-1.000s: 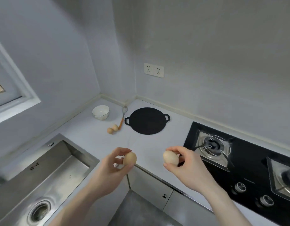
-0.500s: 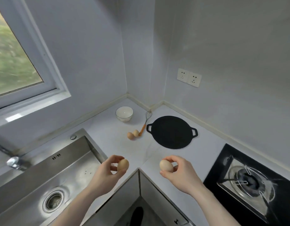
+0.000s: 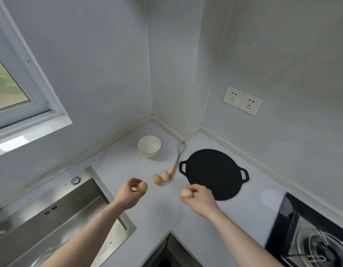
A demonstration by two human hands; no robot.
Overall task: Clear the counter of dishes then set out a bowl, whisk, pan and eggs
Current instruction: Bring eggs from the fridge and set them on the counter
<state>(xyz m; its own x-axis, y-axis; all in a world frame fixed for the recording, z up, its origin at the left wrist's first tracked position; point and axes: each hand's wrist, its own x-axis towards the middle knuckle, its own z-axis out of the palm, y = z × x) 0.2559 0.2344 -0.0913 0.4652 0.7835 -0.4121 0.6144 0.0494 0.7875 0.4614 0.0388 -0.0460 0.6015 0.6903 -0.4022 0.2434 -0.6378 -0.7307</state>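
You are pinching 1 egg (image 3: 142, 186) in your left hand (image 3: 128, 193) and another egg (image 3: 186, 192) in your right hand (image 3: 200, 199) above the tabletop (image 3: 159, 209), near the 2 eggs (image 3: 161, 177) lying beside the whisk (image 3: 178, 159), so a careless release is risking rolling or cracking.

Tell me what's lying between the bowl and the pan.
In the head view, the whisk lies on the counter between the bowl and the pan, wire end toward the corner, orange handle toward the two eggs resting there.
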